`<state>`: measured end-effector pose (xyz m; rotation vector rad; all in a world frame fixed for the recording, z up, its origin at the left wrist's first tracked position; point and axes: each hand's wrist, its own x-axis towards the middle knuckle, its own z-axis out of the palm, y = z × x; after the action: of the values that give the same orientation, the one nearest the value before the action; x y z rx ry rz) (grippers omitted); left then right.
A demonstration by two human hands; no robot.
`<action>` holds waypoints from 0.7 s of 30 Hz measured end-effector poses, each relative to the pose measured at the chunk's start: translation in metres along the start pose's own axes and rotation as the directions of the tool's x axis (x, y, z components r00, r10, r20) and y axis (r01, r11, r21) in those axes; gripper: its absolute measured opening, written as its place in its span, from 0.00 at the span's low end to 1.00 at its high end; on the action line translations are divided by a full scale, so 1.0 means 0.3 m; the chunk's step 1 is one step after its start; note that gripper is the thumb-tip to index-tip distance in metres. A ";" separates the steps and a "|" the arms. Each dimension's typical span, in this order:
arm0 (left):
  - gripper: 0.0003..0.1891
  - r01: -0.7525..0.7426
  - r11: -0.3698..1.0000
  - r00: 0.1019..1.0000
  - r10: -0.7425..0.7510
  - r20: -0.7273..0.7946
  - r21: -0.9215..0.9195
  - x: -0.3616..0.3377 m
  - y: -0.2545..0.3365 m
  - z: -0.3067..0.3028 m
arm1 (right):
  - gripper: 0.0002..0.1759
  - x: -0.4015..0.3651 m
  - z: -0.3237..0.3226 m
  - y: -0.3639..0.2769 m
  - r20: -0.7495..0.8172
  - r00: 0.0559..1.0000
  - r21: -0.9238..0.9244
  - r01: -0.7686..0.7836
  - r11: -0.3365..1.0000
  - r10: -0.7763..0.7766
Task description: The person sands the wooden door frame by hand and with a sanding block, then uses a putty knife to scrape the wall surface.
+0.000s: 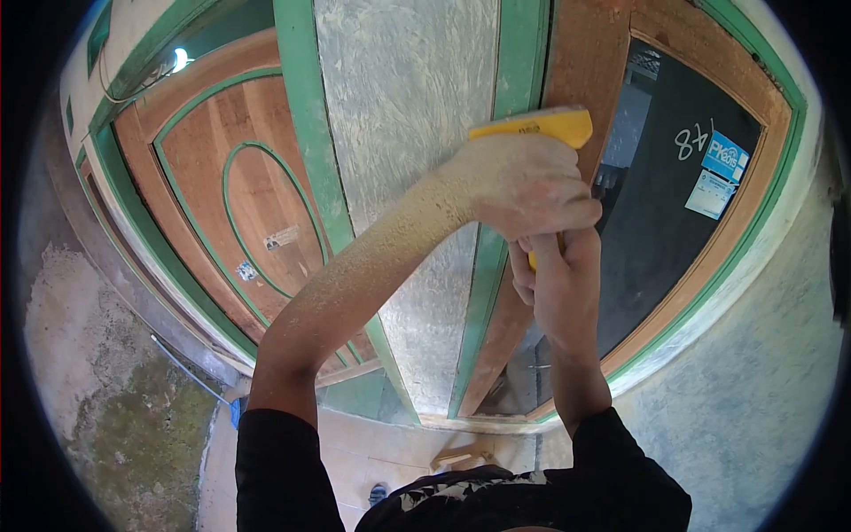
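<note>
A yellow tool with a wide flat head lies against the green frame strip between a grey streaked panel and a brown window frame. My left hand, dusted with pale powder, is closed around the tool just below its head. Under it, my right hand is wrapped round the tool's lower part, where a bit of yellow shows between the fingers. The two hands touch. Most of the handle is hidden by the fingers.
At left is a brown wooden door with a green oval trim. Dark glass with blue and white stickers fills the right frame. A blue-handled tool leans low at left. A wooden object is on the tiled floor.
</note>
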<state>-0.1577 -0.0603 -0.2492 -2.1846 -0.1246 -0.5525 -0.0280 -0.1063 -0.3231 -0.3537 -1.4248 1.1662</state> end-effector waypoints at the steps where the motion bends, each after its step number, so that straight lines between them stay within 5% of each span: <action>1: 0.11 0.029 1.000 0.999 -0.029 0.033 0.008 0.005 -0.017 -0.019 | 0.12 0.018 0.001 -0.019 0.027 1.000 -0.017 0.015 1.000 -0.015; 9: 0.09 0.020 1.000 1.000 -0.020 0.007 -0.014 0.003 -0.007 0.006 | 0.13 0.014 -0.018 -0.021 0.049 0.998 -0.055 -0.023 0.998 0.026; 15: 0.10 0.062 0.996 0.972 -0.073 0.225 0.056 0.001 0.036 0.005 | 0.13 0.000 -0.077 0.032 0.178 0.984 0.055 -0.037 0.998 0.027; 18: 0.13 0.059 0.997 0.983 -0.065 0.171 0.039 0.006 0.076 0.016 | 0.06 -0.010 -0.144 0.039 0.204 0.977 -0.036 -0.051 0.998 0.057; 20: 0.15 0.122 0.992 0.987 -0.123 0.107 0.016 0.007 0.097 0.025 | 0.09 -0.007 -0.175 0.037 0.269 0.962 -0.349 0.042 0.936 0.057; 21: 0.15 0.112 0.994 0.992 -0.112 0.063 0.009 0.011 0.098 0.025 | 0.09 -0.002 -0.177 0.035 0.272 0.961 -0.349 0.058 0.935 0.042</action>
<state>-0.1439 -0.0734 -0.2732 -2.2002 -0.2843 -0.5449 0.0144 -0.0788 -0.3426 -0.4474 -1.8895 0.9740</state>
